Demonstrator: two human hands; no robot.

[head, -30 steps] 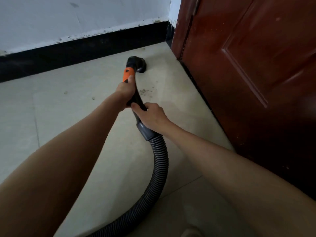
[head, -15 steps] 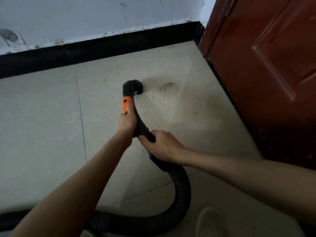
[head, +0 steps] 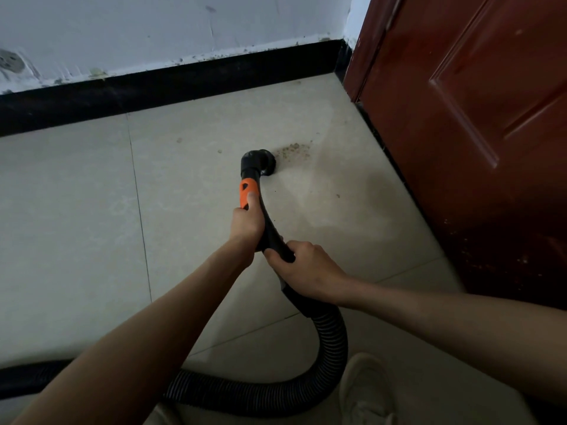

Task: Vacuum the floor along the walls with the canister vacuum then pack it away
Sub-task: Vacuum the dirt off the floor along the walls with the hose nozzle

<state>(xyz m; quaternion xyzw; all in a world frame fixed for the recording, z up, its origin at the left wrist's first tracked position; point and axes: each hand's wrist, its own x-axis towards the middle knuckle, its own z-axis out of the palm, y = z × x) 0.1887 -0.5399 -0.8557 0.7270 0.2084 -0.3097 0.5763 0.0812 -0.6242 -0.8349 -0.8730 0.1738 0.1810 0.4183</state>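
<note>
A black vacuum nozzle [head: 260,162] rests on the beige tiled floor [head: 190,216], just left of a small patch of brown dirt [head: 291,150]. Behind it runs a curved black handle with an orange slider [head: 247,193]. My left hand [head: 248,223] grips the handle, thumb on the orange part. My right hand [head: 303,271] grips the handle lower down, where the ribbed black hose [head: 333,348] begins. The hose loops back toward me and off to the left. The canister is out of view.
A white wall with a black skirting board [head: 171,87] runs across the back. A dark red door [head: 466,133] fills the right side, meeting the wall in the corner. My light shoe [head: 365,391] stands by the hose at the bottom.
The nozzle has been drawn back from the corner toward me, then pushed slightly right, close to the dirt patch. Both hands keep their grip on the handle.
</note>
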